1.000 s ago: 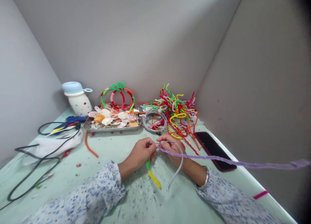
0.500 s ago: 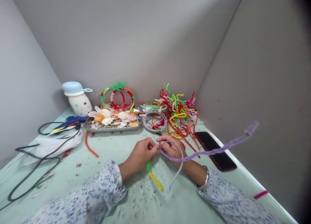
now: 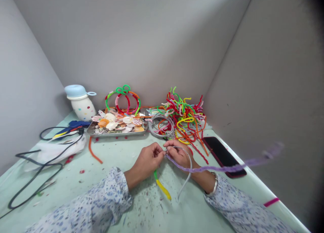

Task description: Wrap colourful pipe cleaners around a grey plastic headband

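Just above the table, my left hand (image 3: 150, 157) and my right hand (image 3: 178, 155) meet fingertip to fingertip in a pinch. A fuzzy purple pipe cleaner (image 3: 217, 169) runs from between them across my right wrist, its far end in the air over the phone. A thin grey wire (image 3: 187, 178) curves out of the right fingers and hangs down in an arc. Below my left fingers dangles a green and yellow pipe-cleaner-wrapped end (image 3: 162, 188). Where these pieces join is hidden by my fingertips.
A metal tray of shells (image 3: 118, 134) stands at the back, with a pipe-cleaner ring ornament (image 3: 123, 89) behind it. Right of it lie coiled grey wire (image 3: 152, 131) and a pipe cleaner heap (image 3: 186, 108). A phone (image 3: 224, 155), bottle (image 3: 82, 106) and black cable (image 3: 48, 164) flank them.
The purple pipe cleaner's free end has swung lower and farther right. Both hands stay pinched together in nearly the same place.
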`<state>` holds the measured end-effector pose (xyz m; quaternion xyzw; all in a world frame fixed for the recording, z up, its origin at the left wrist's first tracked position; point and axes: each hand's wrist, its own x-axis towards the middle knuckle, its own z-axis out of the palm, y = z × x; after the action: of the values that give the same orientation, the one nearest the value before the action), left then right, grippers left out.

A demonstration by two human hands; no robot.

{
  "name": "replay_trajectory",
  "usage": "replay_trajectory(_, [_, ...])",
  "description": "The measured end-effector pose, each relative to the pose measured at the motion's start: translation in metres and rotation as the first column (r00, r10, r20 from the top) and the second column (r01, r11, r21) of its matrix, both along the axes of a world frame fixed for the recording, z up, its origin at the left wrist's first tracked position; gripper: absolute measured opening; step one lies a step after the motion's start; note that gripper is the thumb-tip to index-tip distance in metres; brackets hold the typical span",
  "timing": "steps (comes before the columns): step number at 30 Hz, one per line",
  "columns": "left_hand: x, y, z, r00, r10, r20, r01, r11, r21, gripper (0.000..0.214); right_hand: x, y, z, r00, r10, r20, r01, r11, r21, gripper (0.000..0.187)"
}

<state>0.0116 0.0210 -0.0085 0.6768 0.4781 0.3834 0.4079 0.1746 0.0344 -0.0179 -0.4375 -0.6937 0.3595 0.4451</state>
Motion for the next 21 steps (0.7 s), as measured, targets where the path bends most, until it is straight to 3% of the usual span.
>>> replay_trajectory(6, [0.0017, -0.0003, 0.0035, 0.997, 0.035, -0.066, -0.036, 0.999, -0.001, 0.008, -0.0013, -0.003, 0.0031, 1.0, 0.013, 0.008, -0.013, 1.0, -0.001, 0.017])
replay_trajectory(14, [0.0017, -0.0009, 0.0037, 0.969, 0.099, -0.227, -0.068, 0.988, 0.14, 0.007, -0.0013, -0.006, 0.0058, 0.999, 0.023, 0.024, -0.024, 0.999, 0.029, 0.017])
replay_trajectory(21, [-0.0015, -0.004, 0.0018, 0.976, 0.045, -0.212, -0.004, 0.982, 0.191, 0.006, -0.0015, -0.0069, 0.0098, 0.999, -0.013, 0.05, 0.01, 0.997, 0.075, 0.016])
